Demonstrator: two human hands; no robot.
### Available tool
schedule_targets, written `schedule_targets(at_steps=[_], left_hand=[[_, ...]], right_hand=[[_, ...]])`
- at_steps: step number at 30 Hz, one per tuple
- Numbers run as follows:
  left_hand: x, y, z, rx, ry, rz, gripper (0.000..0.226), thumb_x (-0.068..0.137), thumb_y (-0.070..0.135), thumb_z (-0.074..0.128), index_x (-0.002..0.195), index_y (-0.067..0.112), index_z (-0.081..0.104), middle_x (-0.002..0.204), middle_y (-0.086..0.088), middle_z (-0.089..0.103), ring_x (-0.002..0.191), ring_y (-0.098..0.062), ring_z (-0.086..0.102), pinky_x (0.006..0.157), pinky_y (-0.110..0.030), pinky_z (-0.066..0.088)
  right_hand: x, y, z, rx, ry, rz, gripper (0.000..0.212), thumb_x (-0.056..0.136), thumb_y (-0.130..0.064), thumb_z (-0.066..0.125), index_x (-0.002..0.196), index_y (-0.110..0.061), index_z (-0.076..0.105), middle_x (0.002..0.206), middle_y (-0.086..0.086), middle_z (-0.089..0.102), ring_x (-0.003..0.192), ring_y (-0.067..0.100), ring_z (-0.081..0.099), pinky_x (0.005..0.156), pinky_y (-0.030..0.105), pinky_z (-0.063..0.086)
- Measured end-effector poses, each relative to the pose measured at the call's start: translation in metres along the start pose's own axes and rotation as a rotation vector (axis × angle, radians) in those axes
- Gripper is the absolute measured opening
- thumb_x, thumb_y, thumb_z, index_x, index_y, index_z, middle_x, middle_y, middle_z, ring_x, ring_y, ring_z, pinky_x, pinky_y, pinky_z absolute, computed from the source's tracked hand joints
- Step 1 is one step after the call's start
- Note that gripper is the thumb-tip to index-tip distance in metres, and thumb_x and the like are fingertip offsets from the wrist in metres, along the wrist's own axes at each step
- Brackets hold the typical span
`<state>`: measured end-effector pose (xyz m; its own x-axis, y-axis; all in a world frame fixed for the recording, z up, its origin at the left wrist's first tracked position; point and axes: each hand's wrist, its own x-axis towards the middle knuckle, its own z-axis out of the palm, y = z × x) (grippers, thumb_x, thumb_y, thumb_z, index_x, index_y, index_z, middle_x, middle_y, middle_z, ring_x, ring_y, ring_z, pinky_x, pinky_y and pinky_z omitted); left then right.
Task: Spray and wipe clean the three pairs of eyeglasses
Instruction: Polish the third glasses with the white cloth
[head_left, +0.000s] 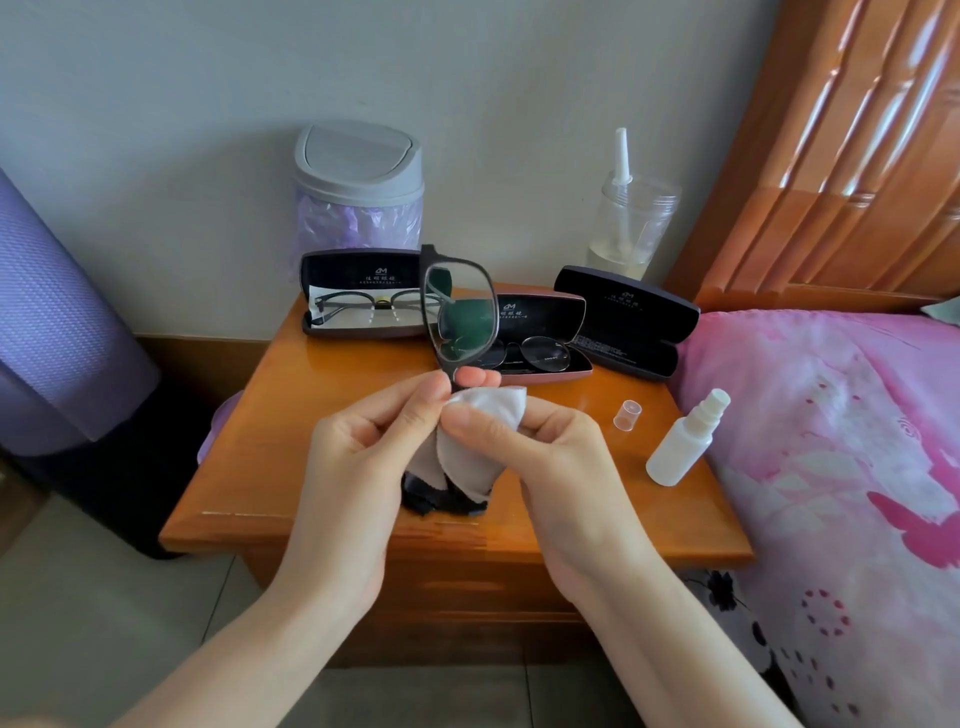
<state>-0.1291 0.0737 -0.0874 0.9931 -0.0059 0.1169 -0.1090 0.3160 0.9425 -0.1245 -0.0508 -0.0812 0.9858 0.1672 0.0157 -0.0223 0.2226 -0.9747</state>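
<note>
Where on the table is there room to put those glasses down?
The nightstand is bare at its left front, between the left glasses case and the front edge. The back is crowded with the other cases, the bin and the jar; the cap and spray bottle fill the right.

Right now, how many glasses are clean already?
The spray bottle is uncapped, so spraying looks done. The left hand holds the dark glasses; the right hand pinches the cloth against them. Two pairs wait in open cases; whether they're clean, I cannot tell.
</note>
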Motion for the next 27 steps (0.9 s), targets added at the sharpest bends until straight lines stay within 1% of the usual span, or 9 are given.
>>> schedule_targets(at_steps=[2, 4, 7, 10, 15, 19, 23, 25, 27], left_hand=[[0.000, -0.001, 0.000, 0.000, 0.003, 0.000, 0.030, 0.081, 0.029, 0.054, 0.098, 0.015, 0.074, 0.098, -0.001, 0.076, 0.098, -0.012, 0.069, 0.077, -0.016, 0.053], [0.000, -0.002, 0.000, 0.037, 0.006, 0.003, 0.033, 0.081, 0.031, 0.055, 0.101, 0.013, 0.073, 0.099, -0.002, 0.075, 0.100, -0.015, 0.069, 0.081, -0.021, 0.055], [0.001, -0.001, 0.000, 0.059, 0.006, 0.012, 0.035, 0.081, 0.031, 0.055, 0.103, 0.010, 0.073, 0.101, -0.005, 0.075, 0.101, -0.019, 0.068, 0.085, -0.028, 0.056], [0.002, 0.001, -0.001, 0.019, 0.029, 0.013, 0.033, 0.081, 0.030, 0.056, 0.102, 0.011, 0.073, 0.099, -0.007, 0.075, 0.097, -0.019, 0.069, 0.080, -0.024, 0.056], [0.003, 0.003, -0.003, -0.059, 0.100, -0.036, 0.028, 0.078, 0.029, 0.057, 0.096, 0.017, 0.075, 0.095, -0.005, 0.075, 0.094, -0.018, 0.071, 0.081, -0.025, 0.057], [0.005, 0.007, -0.003, -0.131, 0.121, -0.013, 0.026, 0.079, 0.027, 0.054, 0.085, 0.017, 0.077, 0.089, 0.000, 0.076, 0.086, -0.013, 0.072, 0.070, -0.018, 0.056], [0.008, 0.008, -0.008, -0.177, 0.137, 0.001, 0.025, 0.081, 0.025, 0.053, 0.084, 0.018, 0.077, 0.098, 0.001, 0.075, 0.096, -0.011, 0.070, 0.078, -0.018, 0.055], [0.010, 0.008, -0.011, -0.178, 0.137, 0.025, 0.025, 0.083, 0.025, 0.053, 0.084, 0.021, 0.078, 0.102, 0.001, 0.075, 0.105, -0.012, 0.067, 0.086, -0.021, 0.053], [0.010, 0.008, -0.012, -0.168, 0.138, 0.022, 0.025, 0.082, 0.026, 0.053, 0.083, 0.024, 0.078, 0.101, 0.002, 0.075, 0.106, -0.010, 0.066, 0.086, -0.020, 0.053]], right_hand=[[-0.001, 0.003, 0.002, 0.073, 0.031, 0.034, 0.027, 0.071, -0.027, 0.070, 0.090, -0.008, 0.076, 0.083, 0.004, 0.074, 0.080, 0.010, 0.070, 0.068, 0.014, 0.050], [-0.002, 0.004, 0.004, 0.132, 0.052, 0.060, 0.026, 0.069, -0.028, 0.069, 0.087, -0.011, 0.077, 0.082, 0.003, 0.074, 0.078, 0.009, 0.070, 0.067, 0.012, 0.050], [-0.004, 0.003, 0.006, 0.166, 0.071, 0.052, 0.028, 0.070, -0.027, 0.068, 0.091, -0.010, 0.076, 0.082, 0.003, 0.074, 0.078, 0.010, 0.070, 0.065, 0.012, 0.051], [-0.003, 0.002, 0.004, 0.147, 0.087, 0.028, 0.030, 0.072, -0.029, 0.067, 0.092, -0.009, 0.076, 0.082, 0.002, 0.074, 0.078, 0.007, 0.069, 0.066, 0.011, 0.050], [-0.004, 0.002, 0.002, 0.077, 0.100, 0.019, 0.035, 0.075, -0.034, 0.064, 0.087, -0.003, 0.074, 0.086, 0.006, 0.075, 0.080, 0.008, 0.069, 0.069, 0.010, 0.050], [-0.005, 0.005, 0.003, -0.025, 0.074, 0.006, 0.039, 0.079, -0.036, 0.061, 0.088, 0.000, 0.073, 0.093, 0.010, 0.074, 0.095, 0.018, 0.067, 0.083, 0.018, 0.051], [-0.007, 0.002, 0.005, -0.065, -0.002, 0.010, 0.021, 0.083, -0.026, 0.062, 0.079, -0.009, 0.073, 0.080, 0.001, 0.075, 0.081, 0.007, 0.068, 0.072, 0.007, 0.047], [-0.007, 0.002, 0.006, -0.085, -0.046, 0.010, 0.013, 0.083, -0.021, 0.064, 0.077, -0.014, 0.072, 0.072, -0.005, 0.072, 0.074, 0.003, 0.067, 0.069, 0.007, 0.047], [-0.007, 0.003, 0.008, -0.122, -0.066, 0.016, 0.008, 0.083, -0.017, 0.066, 0.079, -0.017, 0.073, 0.071, -0.007, 0.072, 0.072, 0.003, 0.067, 0.067, 0.011, 0.050]])
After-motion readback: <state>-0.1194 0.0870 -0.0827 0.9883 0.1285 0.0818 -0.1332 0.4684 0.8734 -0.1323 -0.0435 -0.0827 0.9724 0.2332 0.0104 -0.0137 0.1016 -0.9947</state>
